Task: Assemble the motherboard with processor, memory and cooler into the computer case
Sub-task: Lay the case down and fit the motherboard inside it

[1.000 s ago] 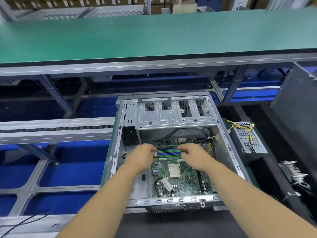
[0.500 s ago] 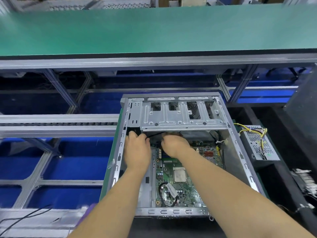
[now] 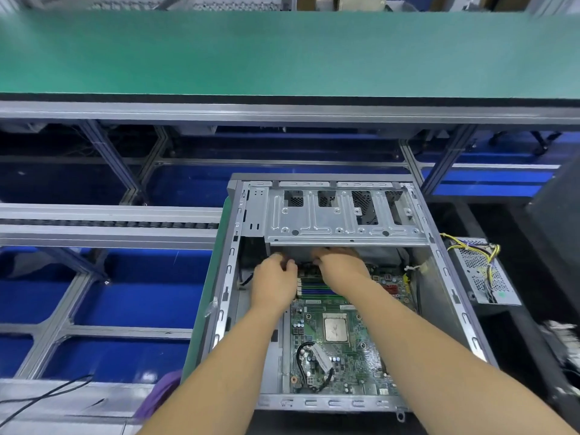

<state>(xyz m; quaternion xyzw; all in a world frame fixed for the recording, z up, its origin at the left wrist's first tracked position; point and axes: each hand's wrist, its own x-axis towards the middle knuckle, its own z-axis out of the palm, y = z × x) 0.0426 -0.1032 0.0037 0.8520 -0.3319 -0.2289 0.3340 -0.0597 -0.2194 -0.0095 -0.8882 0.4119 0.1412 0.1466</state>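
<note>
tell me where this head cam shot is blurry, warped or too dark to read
Head view: wide-angle lens bows the green bench top and tilts the computer case walls outward; the right edge and top corners are smeared; the fingertips of the left hand and right hand sit in shadow under the drive cage; the motherboard and processor are evenly lit and fairly sharp.

An electronics assembly line: green-matted workbench (image 3: 282,54), aluminium roller conveyor (image 3: 106,224), open computer case (image 3: 329,215).
</note>
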